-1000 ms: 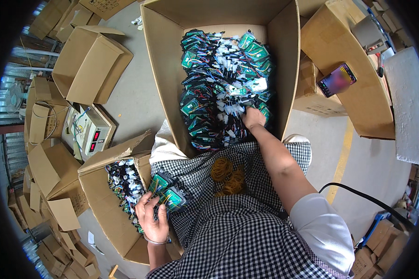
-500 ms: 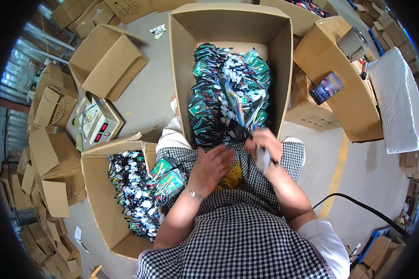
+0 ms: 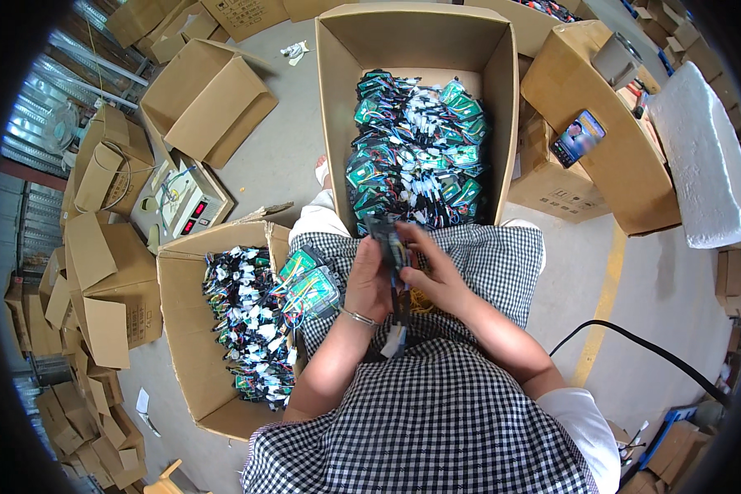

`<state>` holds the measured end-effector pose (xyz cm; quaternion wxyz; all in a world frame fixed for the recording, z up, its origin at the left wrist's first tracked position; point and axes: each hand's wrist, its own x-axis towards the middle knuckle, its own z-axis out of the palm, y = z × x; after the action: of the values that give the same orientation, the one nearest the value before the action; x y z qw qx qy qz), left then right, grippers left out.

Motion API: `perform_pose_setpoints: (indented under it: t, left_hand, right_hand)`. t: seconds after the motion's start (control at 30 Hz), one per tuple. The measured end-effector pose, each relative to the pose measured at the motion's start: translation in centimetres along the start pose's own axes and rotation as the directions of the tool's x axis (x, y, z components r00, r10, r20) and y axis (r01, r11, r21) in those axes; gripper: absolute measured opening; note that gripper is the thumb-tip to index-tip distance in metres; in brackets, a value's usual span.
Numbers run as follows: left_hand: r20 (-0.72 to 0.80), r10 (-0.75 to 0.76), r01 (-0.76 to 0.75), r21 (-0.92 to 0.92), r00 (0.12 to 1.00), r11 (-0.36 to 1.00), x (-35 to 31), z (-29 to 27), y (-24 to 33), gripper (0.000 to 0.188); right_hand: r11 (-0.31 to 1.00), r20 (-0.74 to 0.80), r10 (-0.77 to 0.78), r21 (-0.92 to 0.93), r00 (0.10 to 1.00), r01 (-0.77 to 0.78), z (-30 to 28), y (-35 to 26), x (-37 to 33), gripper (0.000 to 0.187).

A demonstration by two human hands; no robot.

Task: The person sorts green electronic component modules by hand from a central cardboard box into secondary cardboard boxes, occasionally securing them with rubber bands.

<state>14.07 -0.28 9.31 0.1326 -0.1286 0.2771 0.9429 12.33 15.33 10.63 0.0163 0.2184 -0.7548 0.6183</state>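
Observation:
In front of my lap, my left hand [image 3: 369, 284] is closed around a wired circuit board [image 3: 382, 232] with a dark wire bundle hanging from it. A white connector [image 3: 394, 339] dangles at the bundle's lower end. My right hand [image 3: 436, 276] grips the same piece from the other side, its fingers bent at the wires. Beyond my hands, a large cardboard box [image 3: 335, 123] holds rows of green circuit boards [image 3: 461, 193] with coloured wires. Under my hands, yellow ties or strands [image 3: 421, 300] lie on my checked apron, partly covered.
Left of my lap, a torn-edged box [image 3: 181, 329] holds more wired boards, two green ones [image 3: 311, 292] lying at its near corner. A device with red displays [image 3: 199, 212] sits farther left. At right are a phone [image 3: 579, 138], a metal mug [image 3: 617, 60] and white foam [image 3: 700, 156].
My right hand has brought the wired board from over the far box to my left hand. Both hands now hold it, and its wires hang toward me. The view has shifted slightly.

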Motion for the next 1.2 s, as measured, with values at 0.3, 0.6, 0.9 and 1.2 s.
perform_pose_setpoints:
  t: [0.3,0.6,0.9,1.2]
  left_hand:
    - [-0.18,0.44,-0.318,0.465,0.88,0.826,-0.4,1.4,0.8,0.015]
    - [0.346,0.502,-0.554,0.752,0.793,0.356,0.0,1.4,0.0,0.037]
    - [0.245,0.357,-0.407,0.761,0.901,0.505,0.1,0.8,1.0,0.043]
    - [0.128,0.157,-0.202,0.666,0.979,0.718,-0.5,1.3,2.1,0.037]
  right_hand:
    - [0.037,0.194,0.417,0.972,0.888,-0.23,2.9,1.0,0.1,0.041]
    - [0.706,-0.09,0.397,0.666,0.914,-0.241,3.7,-1.1,0.9,0.036]
    - [0.476,0.197,0.555,0.722,0.808,-0.502,1.4,0.1,1.1,0.042]
    - [0.581,-0.039,0.493,0.759,0.869,-0.295,0.6,0.3,5.5,0.065]
